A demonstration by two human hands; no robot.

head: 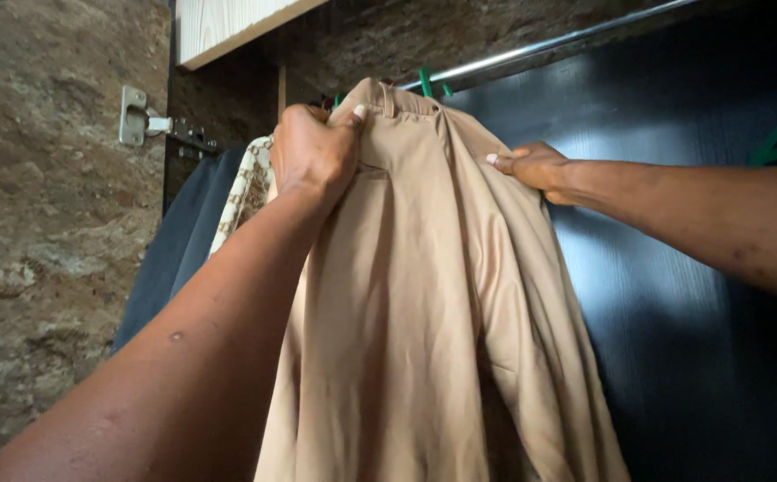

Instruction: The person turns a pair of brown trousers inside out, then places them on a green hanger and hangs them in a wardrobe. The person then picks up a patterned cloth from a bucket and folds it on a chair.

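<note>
The beige trousers (424, 295) are hung waistband-up from a green hanger (425, 80) (mostly hidden), their smooth fabric draped straight down.

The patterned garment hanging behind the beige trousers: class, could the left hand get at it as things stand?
Probably yes. The left hand grips the beige trousers right beside the patterned garment, with nothing between them, though it would have to let go first.
</note>
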